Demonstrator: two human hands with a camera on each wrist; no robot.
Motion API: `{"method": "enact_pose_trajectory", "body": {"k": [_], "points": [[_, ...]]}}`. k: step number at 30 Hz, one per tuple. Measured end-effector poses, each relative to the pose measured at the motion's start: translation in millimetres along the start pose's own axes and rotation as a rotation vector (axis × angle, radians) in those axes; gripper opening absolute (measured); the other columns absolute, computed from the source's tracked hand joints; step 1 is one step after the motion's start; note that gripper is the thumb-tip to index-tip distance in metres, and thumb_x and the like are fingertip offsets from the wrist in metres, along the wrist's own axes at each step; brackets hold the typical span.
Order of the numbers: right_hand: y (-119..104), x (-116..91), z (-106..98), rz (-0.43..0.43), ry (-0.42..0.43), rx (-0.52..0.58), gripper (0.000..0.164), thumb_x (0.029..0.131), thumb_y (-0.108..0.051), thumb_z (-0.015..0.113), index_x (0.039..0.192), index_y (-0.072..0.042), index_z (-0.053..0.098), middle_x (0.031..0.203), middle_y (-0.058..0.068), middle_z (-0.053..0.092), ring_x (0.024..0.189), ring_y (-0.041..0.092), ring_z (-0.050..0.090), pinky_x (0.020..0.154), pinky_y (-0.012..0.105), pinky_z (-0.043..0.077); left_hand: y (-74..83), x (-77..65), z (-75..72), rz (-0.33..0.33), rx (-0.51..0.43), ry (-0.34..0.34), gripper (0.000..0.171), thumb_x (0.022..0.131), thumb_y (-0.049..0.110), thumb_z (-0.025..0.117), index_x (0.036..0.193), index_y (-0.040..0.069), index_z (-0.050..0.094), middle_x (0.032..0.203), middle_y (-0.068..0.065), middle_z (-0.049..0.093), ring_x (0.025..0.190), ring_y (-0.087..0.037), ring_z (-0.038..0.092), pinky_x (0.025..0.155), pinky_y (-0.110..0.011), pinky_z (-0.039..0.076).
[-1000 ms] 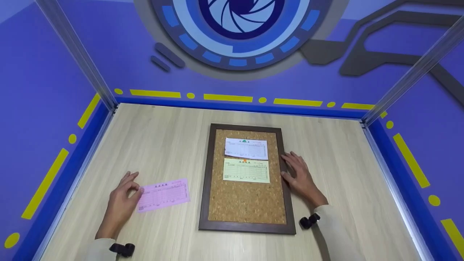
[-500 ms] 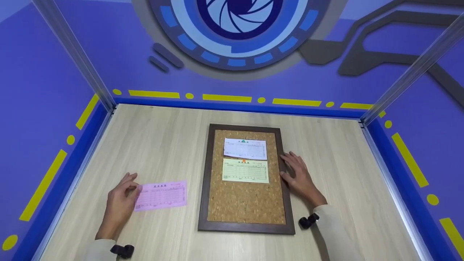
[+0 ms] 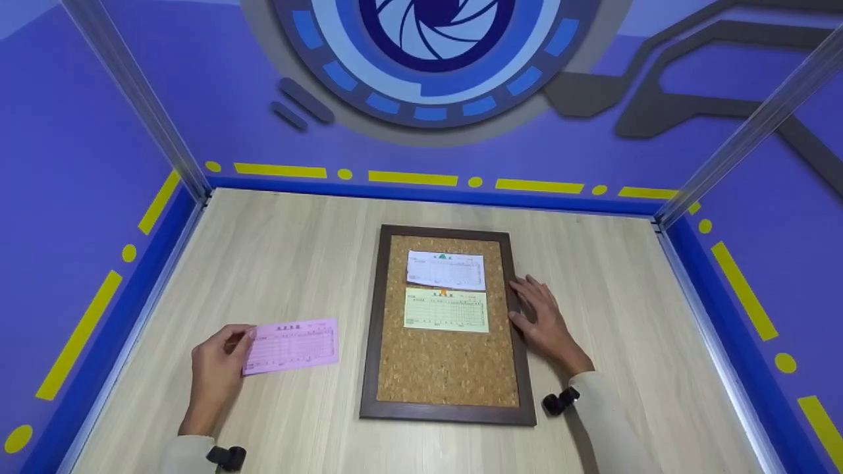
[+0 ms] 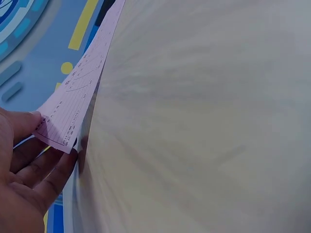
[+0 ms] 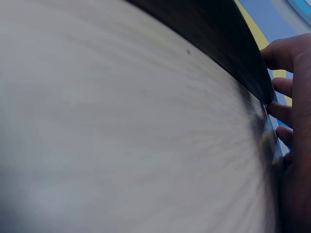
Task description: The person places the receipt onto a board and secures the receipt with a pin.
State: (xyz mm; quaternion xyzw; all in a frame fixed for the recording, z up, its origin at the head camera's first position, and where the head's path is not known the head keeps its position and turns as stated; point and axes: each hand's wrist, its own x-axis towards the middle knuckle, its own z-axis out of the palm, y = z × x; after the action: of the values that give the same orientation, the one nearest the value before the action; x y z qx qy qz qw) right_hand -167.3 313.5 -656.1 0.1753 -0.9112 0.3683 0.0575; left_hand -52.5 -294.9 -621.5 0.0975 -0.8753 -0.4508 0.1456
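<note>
A pink printed slip [image 3: 293, 345] is pinched at its left end between the thumb and fingers of my left hand [image 3: 217, 362]. In the left wrist view the slip [image 4: 73, 97] slants up and away from the thumb, raised off the tabletop. To its right lies a cork board [image 3: 448, 368] in a dark brown frame. A white slip [image 3: 446, 271] with a green pin at its top edge is on the board, and a light green slip [image 3: 446, 313] with an orange pin sits just below. My right hand [image 3: 543, 322] rests its fingertips against the frame's right side.
The pale wood table [image 3: 296, 250] is bordered by blue-purple panels [image 3: 72, 164] on the left, back and right. Metal corner posts [image 3: 141, 99] stand at the back. Each wrist carries a small black camera [image 3: 227, 457].
My left hand has taken hold of the pink slip and lifted it slightly, its fingers now closer together beneath. The right hand and the cork board have stayed in place.
</note>
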Motion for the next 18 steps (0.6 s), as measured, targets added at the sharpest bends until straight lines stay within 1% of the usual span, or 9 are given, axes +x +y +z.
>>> {"method": "enact_pose_trajectory", "body": {"k": [4, 10, 18], "points": [[-0.5, 0.0, 0.7, 0.008, -0.001, -0.005, 0.061, 0.102, -0.021, 0.072, 0.157, -0.002, 0.057, 0.166, 0.024, 0.050, 0.163, 0.046, 0.031, 0.134, 0.062, 0.008, 2.2, 0.9, -0.2, -0.010, 0.008, 0.020, 0.011, 0.107, 0.003, 0.071, 0.114, 0.000, 0.080, 0.104, -0.015, 0.080, 0.086, -0.017, 0.071, 0.069, -0.012, 0.050], [-0.7, 0.3, 0.4, 0.013, -0.004, -0.001, 0.061, 0.101, -0.020, 0.073, 0.158, -0.003, 0.057, 0.167, 0.024, 0.050, 0.163, 0.045, 0.030, 0.134, 0.062, 0.007, 5.2, 2.0, -2.1, -0.023, 0.017, 0.053, 0.011, 0.105, 0.001, 0.073, 0.113, 0.000, 0.080, 0.107, -0.016, 0.081, 0.089, -0.006, 0.071, 0.074, -0.006, 0.048], [0.4, 0.3, -0.2, -0.001, 0.003, -0.004, 0.061, 0.102, -0.021, 0.073, 0.157, -0.001, 0.058, 0.165, 0.025, 0.051, 0.162, 0.047, 0.032, 0.134, 0.063, 0.008, 7.8, 3.1, -4.8, -0.016, 0.020, 0.070, 0.010, 0.103, -0.002, 0.074, 0.111, -0.002, 0.080, 0.105, -0.017, 0.081, 0.089, -0.002, 0.070, 0.076, -0.003, 0.047]]}}
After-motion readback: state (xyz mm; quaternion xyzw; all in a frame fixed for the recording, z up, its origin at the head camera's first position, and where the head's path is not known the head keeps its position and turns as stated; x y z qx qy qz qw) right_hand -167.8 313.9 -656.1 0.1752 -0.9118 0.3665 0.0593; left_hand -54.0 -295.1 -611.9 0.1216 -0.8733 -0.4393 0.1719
